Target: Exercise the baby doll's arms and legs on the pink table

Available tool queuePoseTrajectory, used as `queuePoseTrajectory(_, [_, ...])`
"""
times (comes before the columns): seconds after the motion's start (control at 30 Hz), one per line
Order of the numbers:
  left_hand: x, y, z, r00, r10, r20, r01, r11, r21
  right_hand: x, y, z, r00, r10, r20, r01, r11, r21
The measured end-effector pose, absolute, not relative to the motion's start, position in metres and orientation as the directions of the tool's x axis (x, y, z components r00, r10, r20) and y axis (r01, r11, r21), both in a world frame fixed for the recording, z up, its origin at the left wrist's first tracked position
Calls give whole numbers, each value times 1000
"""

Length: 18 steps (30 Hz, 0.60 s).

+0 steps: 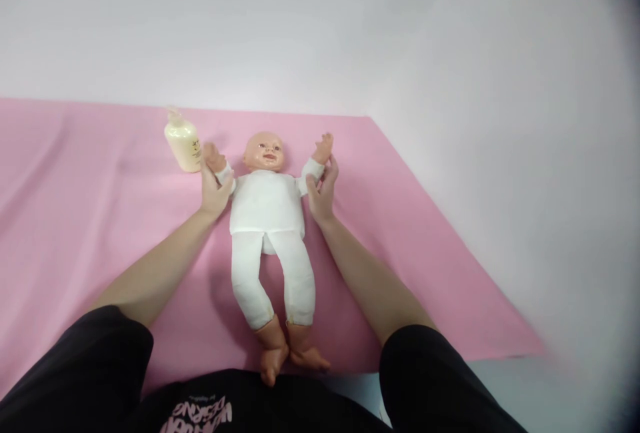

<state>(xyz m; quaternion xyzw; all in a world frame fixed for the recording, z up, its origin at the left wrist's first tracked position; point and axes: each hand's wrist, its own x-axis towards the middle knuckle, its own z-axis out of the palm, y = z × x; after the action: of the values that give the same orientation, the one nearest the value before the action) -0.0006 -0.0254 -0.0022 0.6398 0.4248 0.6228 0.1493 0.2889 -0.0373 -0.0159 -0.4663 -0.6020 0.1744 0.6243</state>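
Observation:
A baby doll (pixel 267 203) with a white cloth body lies on its back, head away from me and bare feet towards me. Its two arms are raised out to the sides. My left hand (pixel 215 191) is closed around the doll's arm on the left, near the wrist. On the other side, my right hand (pixel 323 193) grips the other arm, thumb in front and fingers behind it. Parts of my fingers are hidden behind the doll's arms.
A pale yellow pump bottle (pixel 183 144) stands just beyond my left hand. Pink cloth (pixel 390 219) covers the table, whose right edge slants towards me. Behind it rises a white wall (pixel 240 33).

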Motion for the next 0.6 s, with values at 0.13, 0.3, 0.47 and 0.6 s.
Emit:
queuePoseTrajectory(0.13, [4,-42,11,230,596,769,466,-761,451,283,-53,-10,-27,629,777,482,689,-541])
queuePoseTrajectory(0.3, [10,-52,17,585,546,600,485,-828,281,277,-62,-6,-385,500,776,489,823,-288])
queuePoseTrajectory(0.47, [10,-42,1,314,675,667,619,-679,395,275,-57,-5,-184,671,718,621,646,-445])
queuePoseTrajectory(0.6, [7,-28,-6,117,754,647,622,-563,544,278,-49,-4,-86,758,647,641,539,-546])
